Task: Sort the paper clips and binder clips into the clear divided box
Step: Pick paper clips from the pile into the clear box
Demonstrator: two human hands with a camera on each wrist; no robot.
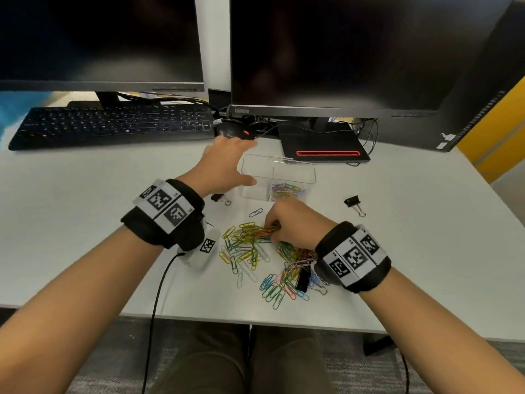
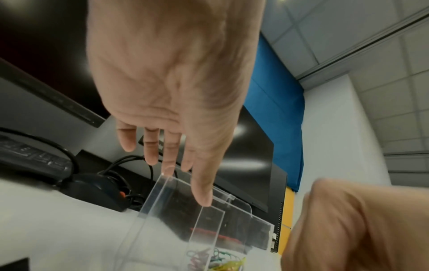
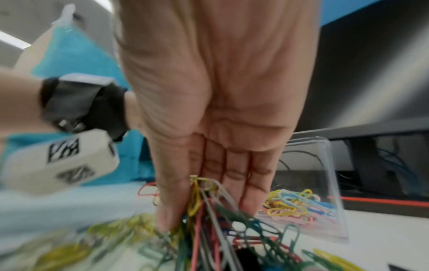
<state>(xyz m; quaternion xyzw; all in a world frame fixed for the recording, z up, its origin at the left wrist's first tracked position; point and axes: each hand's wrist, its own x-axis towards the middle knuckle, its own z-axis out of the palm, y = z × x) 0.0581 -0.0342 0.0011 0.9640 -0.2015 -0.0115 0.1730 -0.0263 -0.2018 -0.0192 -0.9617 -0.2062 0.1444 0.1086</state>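
Observation:
The clear divided box [image 1: 292, 169] stands mid-table; its right compartment holds coloured paper clips [image 1: 287, 190], its left one looks bare. My left hand [image 1: 224, 163] is open at the box's left end, thumb [image 2: 202, 192] on its near rim. My right hand [image 1: 292, 220] pinches a bunch of paper clips [image 3: 199, 207] out of the loose pile [image 1: 252, 257] in front of the box. Black binder clips lie left of the box [image 1: 220, 198], to its right [image 1: 353, 203], and in the pile under my right wrist [image 1: 302, 280].
A black keyboard [image 1: 113, 123] and mouse [image 1: 230, 129] lie behind my left hand. Two dark monitors stand at the back, with a black base [image 1: 324, 146] just behind the box. A cable [image 1: 159, 285] hangs from my left wrist over the table's front edge.

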